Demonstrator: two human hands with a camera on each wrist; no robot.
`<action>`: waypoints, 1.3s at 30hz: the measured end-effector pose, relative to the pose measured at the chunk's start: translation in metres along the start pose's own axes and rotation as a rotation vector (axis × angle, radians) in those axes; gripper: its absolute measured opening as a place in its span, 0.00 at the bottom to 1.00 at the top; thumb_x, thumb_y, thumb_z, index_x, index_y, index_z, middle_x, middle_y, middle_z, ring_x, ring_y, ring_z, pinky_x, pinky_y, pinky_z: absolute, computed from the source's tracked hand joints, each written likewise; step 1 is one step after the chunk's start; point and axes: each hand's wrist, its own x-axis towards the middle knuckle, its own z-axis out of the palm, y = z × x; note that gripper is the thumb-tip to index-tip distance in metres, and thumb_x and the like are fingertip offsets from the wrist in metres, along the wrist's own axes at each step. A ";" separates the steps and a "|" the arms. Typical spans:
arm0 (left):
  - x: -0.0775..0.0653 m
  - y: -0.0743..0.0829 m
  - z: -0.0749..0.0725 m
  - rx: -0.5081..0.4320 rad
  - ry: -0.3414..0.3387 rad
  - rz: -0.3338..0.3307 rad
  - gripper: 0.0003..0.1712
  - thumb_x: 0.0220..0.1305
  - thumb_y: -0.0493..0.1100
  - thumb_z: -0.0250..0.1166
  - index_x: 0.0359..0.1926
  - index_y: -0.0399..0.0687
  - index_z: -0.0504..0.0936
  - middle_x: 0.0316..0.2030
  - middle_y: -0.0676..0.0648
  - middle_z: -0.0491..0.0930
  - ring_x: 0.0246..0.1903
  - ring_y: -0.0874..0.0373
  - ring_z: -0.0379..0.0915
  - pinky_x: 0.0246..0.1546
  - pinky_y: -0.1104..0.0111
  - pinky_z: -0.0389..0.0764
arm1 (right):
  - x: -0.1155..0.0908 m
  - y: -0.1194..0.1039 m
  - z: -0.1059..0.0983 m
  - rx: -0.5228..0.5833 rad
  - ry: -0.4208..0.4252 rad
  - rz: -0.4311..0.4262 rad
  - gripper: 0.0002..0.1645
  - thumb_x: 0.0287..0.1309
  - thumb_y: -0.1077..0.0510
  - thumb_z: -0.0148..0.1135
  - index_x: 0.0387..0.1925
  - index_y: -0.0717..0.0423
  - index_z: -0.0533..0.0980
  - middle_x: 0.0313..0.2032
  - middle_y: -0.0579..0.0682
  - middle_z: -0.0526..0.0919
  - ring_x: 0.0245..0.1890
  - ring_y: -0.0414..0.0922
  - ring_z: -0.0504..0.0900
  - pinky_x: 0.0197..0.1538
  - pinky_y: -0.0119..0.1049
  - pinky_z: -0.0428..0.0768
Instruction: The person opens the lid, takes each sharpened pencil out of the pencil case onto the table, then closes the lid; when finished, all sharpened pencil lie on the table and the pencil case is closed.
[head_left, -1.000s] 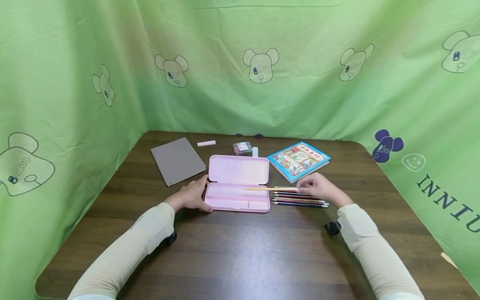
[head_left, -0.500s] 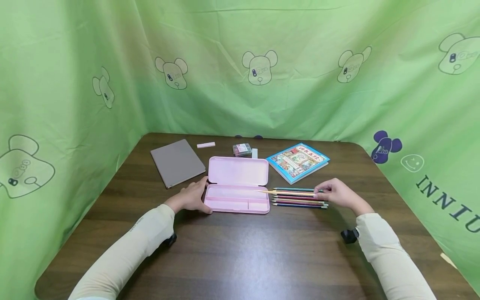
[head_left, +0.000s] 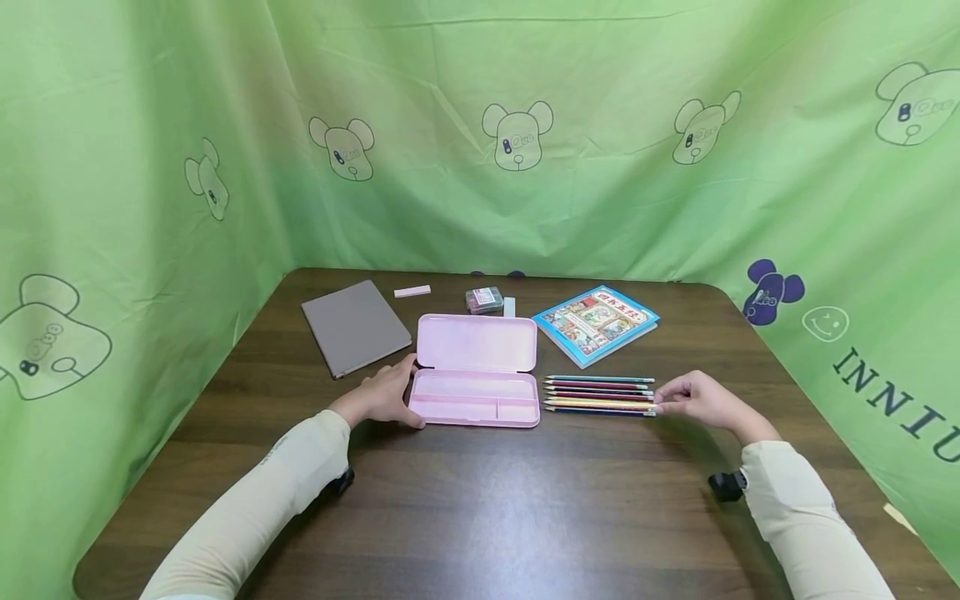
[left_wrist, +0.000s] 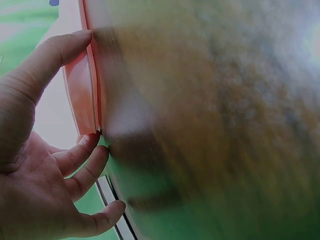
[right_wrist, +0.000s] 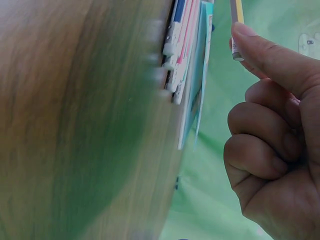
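Observation:
A pink pencil case (head_left: 476,343) lies open in mid-table in the head view, its lid tipped back and its divided tray bare. My left hand (head_left: 381,395) holds its left end, thumb at the front corner and fingers at the back; the left wrist view shows the thumb (left_wrist: 75,47) on the case edge. To the right, my right hand (head_left: 699,400) pinches the eraser end of a yellow pencil (right_wrist: 239,12) between thumb and forefinger, other fingers curled into the palm. That pencil overlaps a row of several pencils (head_left: 600,386) in the head view.
A grey notebook (head_left: 357,327) lies behind my left hand. Farther back are a pink strip (head_left: 412,292), a small clear box (head_left: 483,300) and a pale eraser-like block (head_left: 509,307). A blue-edged picture book (head_left: 597,325) lies behind the pencils. Green cloth (head_left: 420,217) surrounds the table.
My right hand has drawn the yellow pencil rightward and toward me, from over the pencil case to the row of pencils, and down. The left hand has stayed on the case.

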 end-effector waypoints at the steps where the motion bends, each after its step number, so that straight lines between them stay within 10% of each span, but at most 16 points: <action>1: 0.000 0.000 0.000 -0.002 -0.002 0.000 0.61 0.35 0.56 0.77 0.66 0.43 0.52 0.60 0.44 0.68 0.56 0.44 0.63 0.49 0.43 0.64 | -0.001 0.000 0.000 0.008 -0.011 -0.003 0.05 0.50 0.63 0.65 0.27 0.63 0.80 0.21 0.46 0.79 0.17 0.27 0.61 0.22 0.27 0.65; 22: 0.001 -0.002 0.001 0.001 0.011 0.004 0.60 0.34 0.56 0.77 0.65 0.44 0.54 0.58 0.46 0.69 0.55 0.44 0.64 0.48 0.44 0.64 | 0.004 0.007 0.005 -0.019 -0.068 0.160 0.12 0.47 0.58 0.69 0.33 0.63 0.82 0.30 0.53 0.85 0.22 0.31 0.68 0.27 0.28 0.69; 39: 0.001 -0.002 0.001 0.003 0.008 -0.001 0.58 0.34 0.56 0.77 0.64 0.45 0.55 0.58 0.45 0.69 0.55 0.44 0.64 0.48 0.44 0.64 | 0.025 -0.001 0.012 0.040 -0.049 0.061 0.13 0.48 0.57 0.68 0.34 0.63 0.82 0.25 0.48 0.82 0.19 0.30 0.64 0.24 0.28 0.66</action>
